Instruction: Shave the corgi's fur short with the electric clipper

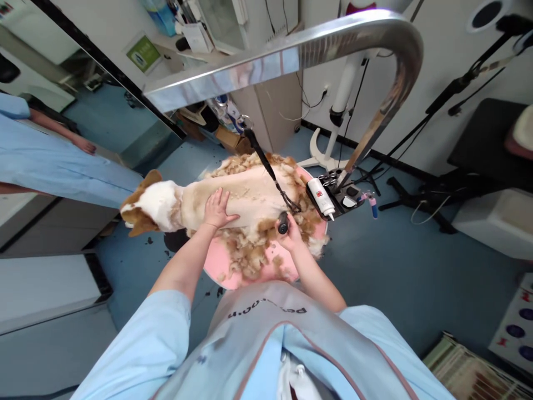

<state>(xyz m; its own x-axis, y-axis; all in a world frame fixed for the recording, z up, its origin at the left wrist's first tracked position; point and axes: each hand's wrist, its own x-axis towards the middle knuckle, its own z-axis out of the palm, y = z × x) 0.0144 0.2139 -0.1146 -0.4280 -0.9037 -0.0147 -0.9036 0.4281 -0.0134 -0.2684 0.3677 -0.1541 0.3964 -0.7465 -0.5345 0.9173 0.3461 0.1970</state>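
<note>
A dog [245, 194] with a shaved cream body and a brown and white head stands on a round pink grooming table [216, 264]. My left hand [217, 208] lies flat on the dog's back, fingers spread. My right hand [290, 233] is wrapped round a dark clipper [283, 223] held against the dog's flank. Heaps of cut brown and cream fur [250, 253] cover the table around the dog. A black leash [266, 164] runs from the steel grooming arm [300, 55] down to the dog.
A black tray [341, 197] on the arm's post holds a white bottle [321, 197] and small tools. Another person in light blue [54, 161] stands at the left. A white stand [333, 133], black tripod legs [416, 194] and cabinets surround the blue floor.
</note>
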